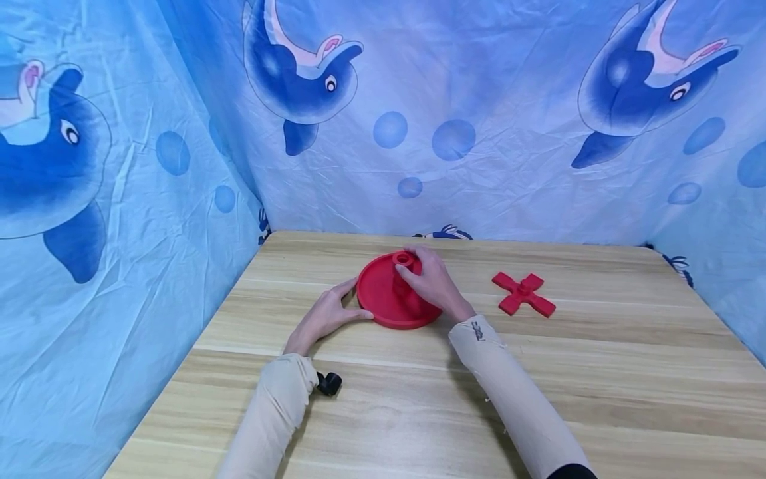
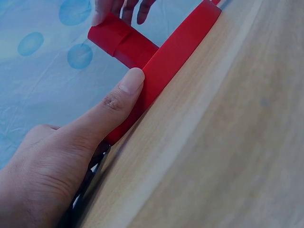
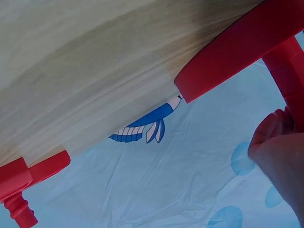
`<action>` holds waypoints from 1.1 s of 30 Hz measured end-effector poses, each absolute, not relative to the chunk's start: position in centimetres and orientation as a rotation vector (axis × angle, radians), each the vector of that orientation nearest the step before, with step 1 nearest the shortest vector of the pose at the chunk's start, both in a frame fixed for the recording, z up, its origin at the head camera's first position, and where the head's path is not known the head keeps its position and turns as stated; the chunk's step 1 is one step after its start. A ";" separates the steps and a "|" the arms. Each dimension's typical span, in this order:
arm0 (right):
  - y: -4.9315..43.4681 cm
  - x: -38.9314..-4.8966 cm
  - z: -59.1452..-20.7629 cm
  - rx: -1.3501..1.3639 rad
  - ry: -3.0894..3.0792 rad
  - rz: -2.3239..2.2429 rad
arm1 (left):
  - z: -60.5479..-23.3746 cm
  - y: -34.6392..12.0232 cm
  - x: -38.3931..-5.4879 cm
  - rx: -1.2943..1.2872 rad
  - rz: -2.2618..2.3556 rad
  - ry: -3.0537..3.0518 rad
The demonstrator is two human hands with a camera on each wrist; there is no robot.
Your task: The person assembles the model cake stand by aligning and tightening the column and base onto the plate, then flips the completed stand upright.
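Note:
A round red tray (image 1: pixel 383 306) with a raised rim lies flat on the wooden table, and a hollow red post (image 1: pixel 402 276) stands upright inside it. My left hand (image 1: pixel 327 315) holds the tray's rim at the left, thumb at the front and fingers further back; in the left wrist view its thumb (image 2: pixel 116 102) presses on the rim's side. Around the upper part of the post, my right hand (image 1: pixel 435 283) grips with thumb and fingers. The right wrist view shows this hand (image 3: pixel 280 147) by the post, partly cut off.
To the right of the tray lies a red cross-shaped piece (image 1: pixel 523 294) with four flat arms and a short ridged peg in its middle. A black device (image 1: pixel 329 384) sits at the left wrist. Blue dolphin-print cloth (image 1: pixel 509 186) hangs behind the table (image 1: pixel 395 412) and at its sides.

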State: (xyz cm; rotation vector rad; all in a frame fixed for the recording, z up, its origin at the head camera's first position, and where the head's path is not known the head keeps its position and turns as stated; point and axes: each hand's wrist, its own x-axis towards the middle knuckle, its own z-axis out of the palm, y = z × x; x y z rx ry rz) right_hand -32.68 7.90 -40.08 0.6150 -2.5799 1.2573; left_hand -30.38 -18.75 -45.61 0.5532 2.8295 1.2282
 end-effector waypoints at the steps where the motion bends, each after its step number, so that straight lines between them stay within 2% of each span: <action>1: 7.9 -32.7 -40.1 0.602 -2.584 1.257 | -45.6 -18.7 -30.4 0.551 1.224 2.831; 33: 8.0 -32.6 -40.1 0.590 -2.597 1.224 | -45.7 -18.7 -30.4 0.534 1.232 2.829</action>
